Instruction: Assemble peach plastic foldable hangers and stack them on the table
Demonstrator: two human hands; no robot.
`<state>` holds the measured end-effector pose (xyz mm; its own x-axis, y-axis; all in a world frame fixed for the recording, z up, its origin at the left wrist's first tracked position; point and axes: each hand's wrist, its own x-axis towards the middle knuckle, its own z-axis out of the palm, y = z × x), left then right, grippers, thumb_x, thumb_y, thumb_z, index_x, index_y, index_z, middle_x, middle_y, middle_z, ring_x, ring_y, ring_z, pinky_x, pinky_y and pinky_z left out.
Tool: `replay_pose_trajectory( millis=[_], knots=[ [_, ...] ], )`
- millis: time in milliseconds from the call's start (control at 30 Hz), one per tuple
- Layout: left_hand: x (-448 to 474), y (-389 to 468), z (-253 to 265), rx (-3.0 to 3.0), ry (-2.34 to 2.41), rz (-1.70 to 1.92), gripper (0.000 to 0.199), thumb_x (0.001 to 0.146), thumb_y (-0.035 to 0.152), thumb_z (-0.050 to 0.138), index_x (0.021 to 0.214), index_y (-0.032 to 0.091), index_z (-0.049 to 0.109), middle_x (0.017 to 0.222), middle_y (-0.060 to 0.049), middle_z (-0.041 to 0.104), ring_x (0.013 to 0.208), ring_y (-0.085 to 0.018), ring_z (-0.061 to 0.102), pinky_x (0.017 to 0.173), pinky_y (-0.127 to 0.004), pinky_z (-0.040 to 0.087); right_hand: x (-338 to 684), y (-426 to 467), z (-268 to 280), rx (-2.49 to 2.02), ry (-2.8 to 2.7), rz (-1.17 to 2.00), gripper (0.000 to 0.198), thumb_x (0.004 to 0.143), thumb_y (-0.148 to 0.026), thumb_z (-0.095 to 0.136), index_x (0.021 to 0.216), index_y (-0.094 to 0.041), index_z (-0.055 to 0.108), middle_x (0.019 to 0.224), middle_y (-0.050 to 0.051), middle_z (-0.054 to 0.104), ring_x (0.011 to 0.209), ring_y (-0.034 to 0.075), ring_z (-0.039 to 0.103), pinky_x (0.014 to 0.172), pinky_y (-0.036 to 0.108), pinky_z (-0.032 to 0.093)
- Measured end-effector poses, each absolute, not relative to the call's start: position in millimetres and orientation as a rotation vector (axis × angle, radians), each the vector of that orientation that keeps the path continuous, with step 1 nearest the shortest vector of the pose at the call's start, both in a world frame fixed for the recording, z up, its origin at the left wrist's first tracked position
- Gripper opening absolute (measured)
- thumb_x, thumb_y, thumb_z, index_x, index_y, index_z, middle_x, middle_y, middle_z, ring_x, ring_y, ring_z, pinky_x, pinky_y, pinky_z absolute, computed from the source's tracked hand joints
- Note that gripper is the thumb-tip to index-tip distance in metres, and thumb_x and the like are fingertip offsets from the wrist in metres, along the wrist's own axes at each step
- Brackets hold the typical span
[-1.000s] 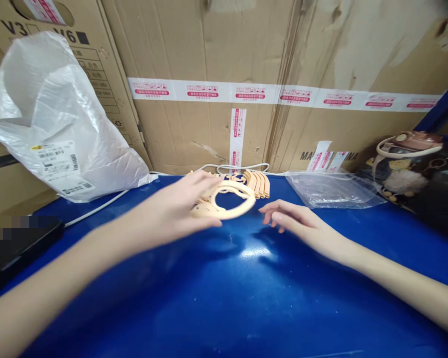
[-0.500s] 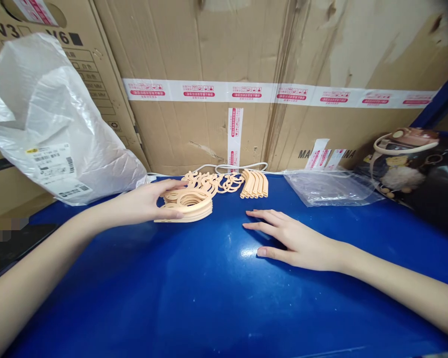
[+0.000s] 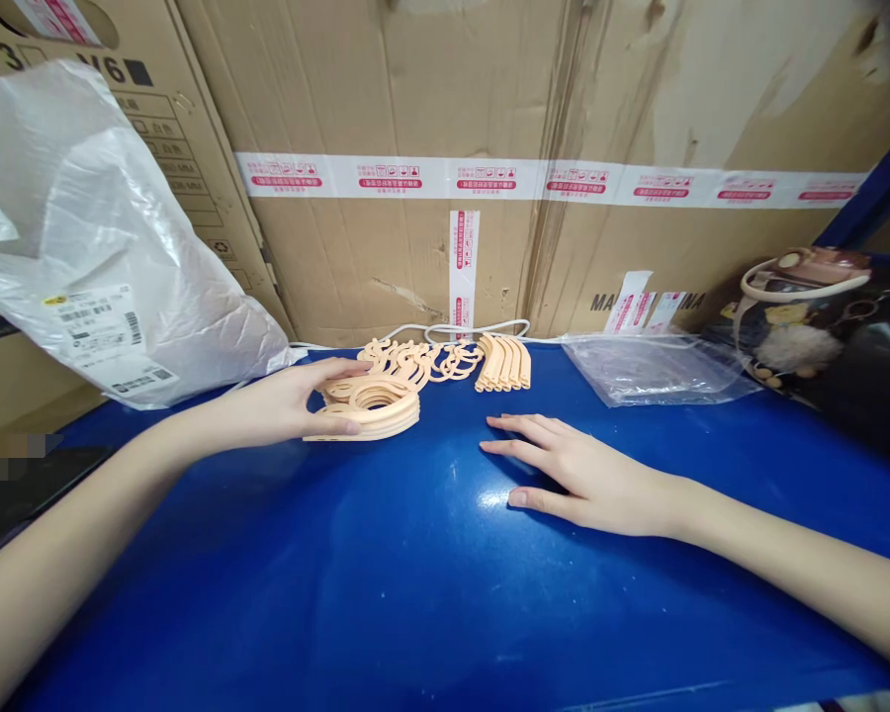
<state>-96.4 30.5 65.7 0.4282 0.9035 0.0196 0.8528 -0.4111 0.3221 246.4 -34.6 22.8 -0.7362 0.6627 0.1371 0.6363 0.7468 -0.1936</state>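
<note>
Left hand [image 3: 286, 400] clasps the ring stack [image 3: 390, 421], farther left than a second ago; curved pieces [image 3: 505, 363] lie beyond, rightward. Right hand [image 3: 600, 487], fingers spread, sits nearer a clear bag [image 3: 653, 374].

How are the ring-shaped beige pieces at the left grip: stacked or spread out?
Stacked: the ring-shaped beige pieces lie one atop another on the blue table, their curved front edges showing as layers.

The stacked pieces [image 3: 390, 423] are plain pale peach.
</note>
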Motion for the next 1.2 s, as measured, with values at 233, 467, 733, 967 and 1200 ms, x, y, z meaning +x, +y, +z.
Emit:
replay_pose_trajectory(
  millis=[233, 467, 733, 967, 1200],
  knots=[
    [-98.1, 32.4, 63.2, 2.400, 1.512, 0.236, 0.085, 0.070, 0.068, 0.060, 0.140, 0.025, 0.038, 0.145, -0.005, 0.044, 0.129, -0.029, 0.045, 0.107, -0.035, 0.037, 247.0, -35.4, 22.7, -1.021, -2.743, 0.205, 0.054, 0.094, -0.052, 0.045, 0.139, -0.024, 0.044, 0.148, 0.012, 0.037, 0.133, 0.028, 0.037, 0.108, 0.049, 0.032],
    [-95.8, 28.3, 67.0, 2.407, 1.516, 0.210, 0.085, 0.075, 0.066, 0.058, 0.142, 0.021, 0.034, 0.145, -0.006, 0.043, 0.129, -0.029, 0.044, 0.108, -0.037, 0.035, 246.2, -35.8, 23.5, -1.028, -2.748, 0.202, 0.054, 0.094, -0.052, 0.045, 0.139, -0.023, 0.045, 0.148, 0.012, 0.037, 0.134, 0.028, 0.036, 0.109, 0.048, 0.031],
    [-93.9, 26.9, 69.3, 2.421, 1.486, 0.208, 0.083, 0.076, 0.065, 0.060, 0.142, 0.021, 0.036, 0.144, -0.006, 0.045, 0.128, -0.030, 0.045, 0.107, -0.037, 0.035, 246.6, -35.8, 23.8, -1.021, -2.747, 0.213, 0.053, 0.094, -0.051, 0.045, 0.139, -0.023, 0.044, 0.148, 0.013, 0.037, 0.132, 0.030, 0.038, 0.107, 0.051, 0.033],
    [-94.2, 24.8, 69.9, 2.400, 1.507, 0.207, 0.083, 0.074, 0.065, 0.061, 0.141, 0.022, 0.036, 0.144, -0.004, 0.045, 0.127, -0.030, 0.046, 0.107, -0.037, 0.036, 246.2, -36.6, 24.3, -1.035, -2.764, 0.199, 0.054, 0.094, -0.051, 0.043, 0.140, -0.022, 0.043, 0.149, 0.013, 0.035, 0.134, 0.029, 0.036, 0.108, 0.050, 0.031],
    [-92.6, 24.0, 68.6, 2.388, 1.498, 0.216, 0.084, 0.074, 0.064, 0.061, 0.141, 0.021, 0.037, 0.143, -0.005, 0.045, 0.127, -0.029, 0.047, 0.105, -0.034, 0.038, 246.8, -36.1, 24.0, -1.027, -2.765, 0.195, 0.054, 0.095, -0.051, 0.042, 0.140, -0.023, 0.043, 0.149, 0.012, 0.035, 0.134, 0.029, 0.036, 0.108, 0.050, 0.032]
  ],
)
